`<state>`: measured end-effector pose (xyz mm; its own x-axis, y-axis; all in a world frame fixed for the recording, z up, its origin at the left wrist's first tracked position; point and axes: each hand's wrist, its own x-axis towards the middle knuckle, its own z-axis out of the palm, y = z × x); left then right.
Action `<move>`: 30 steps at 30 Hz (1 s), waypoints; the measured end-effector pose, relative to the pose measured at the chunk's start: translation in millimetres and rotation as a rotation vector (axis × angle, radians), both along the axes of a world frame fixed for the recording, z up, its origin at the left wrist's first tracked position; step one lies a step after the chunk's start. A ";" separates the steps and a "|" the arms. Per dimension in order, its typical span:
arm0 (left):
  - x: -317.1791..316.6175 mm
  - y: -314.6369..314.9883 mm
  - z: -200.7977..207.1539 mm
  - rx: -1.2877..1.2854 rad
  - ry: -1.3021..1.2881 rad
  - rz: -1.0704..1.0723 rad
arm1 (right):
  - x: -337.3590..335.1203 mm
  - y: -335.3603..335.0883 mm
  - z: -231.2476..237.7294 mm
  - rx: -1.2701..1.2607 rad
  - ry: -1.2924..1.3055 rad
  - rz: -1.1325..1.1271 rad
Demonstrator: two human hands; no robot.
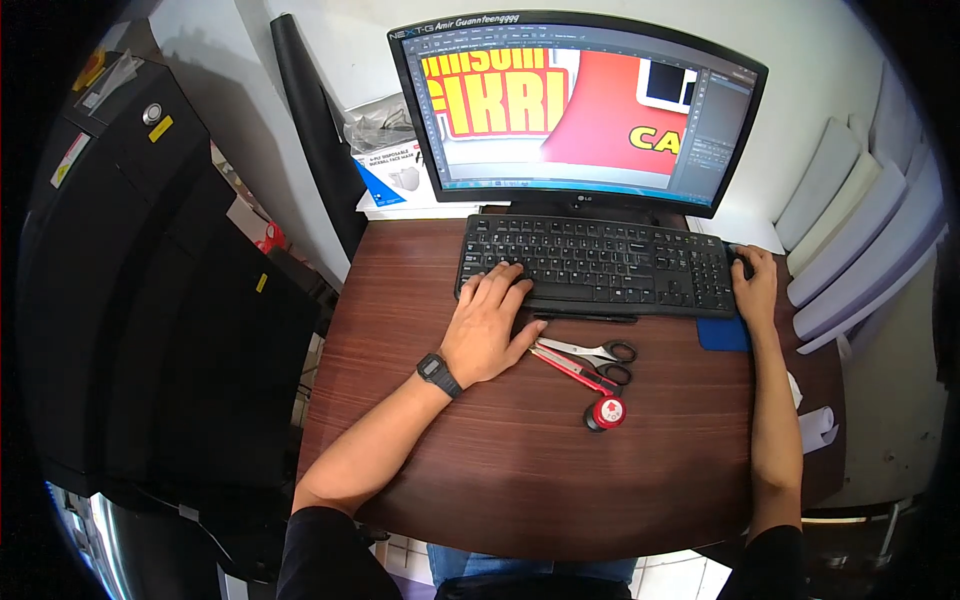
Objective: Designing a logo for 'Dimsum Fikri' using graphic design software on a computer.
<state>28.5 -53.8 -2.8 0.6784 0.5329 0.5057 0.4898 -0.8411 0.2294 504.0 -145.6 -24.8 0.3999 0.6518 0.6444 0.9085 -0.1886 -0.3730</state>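
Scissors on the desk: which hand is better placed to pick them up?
Probably the left hand: its thumb lies close to the tips of the scissors, while the right hand is farther off, on the mouse.
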 end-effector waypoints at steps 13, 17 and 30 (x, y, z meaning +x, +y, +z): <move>-0.4 0.4 -0.8 0.007 0.005 0.003 | -5.5 -0.4 4.7 -0.018 -0.014 -0.007; 0.5 -0.5 -0.5 0.018 0.005 0.005 | -0.9 -1.2 2.1 -0.007 -0.017 0.000; 0.2 -0.1 -1.3 0.020 -0.003 0.002 | 0.1 0.4 0.5 -0.018 0.000 -0.016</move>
<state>28.7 -53.9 -4.1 0.6757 0.5237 0.5188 0.4905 -0.8448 0.2140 504.1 -145.1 -24.3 0.4104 0.6571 0.6323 0.9052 -0.2100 -0.3694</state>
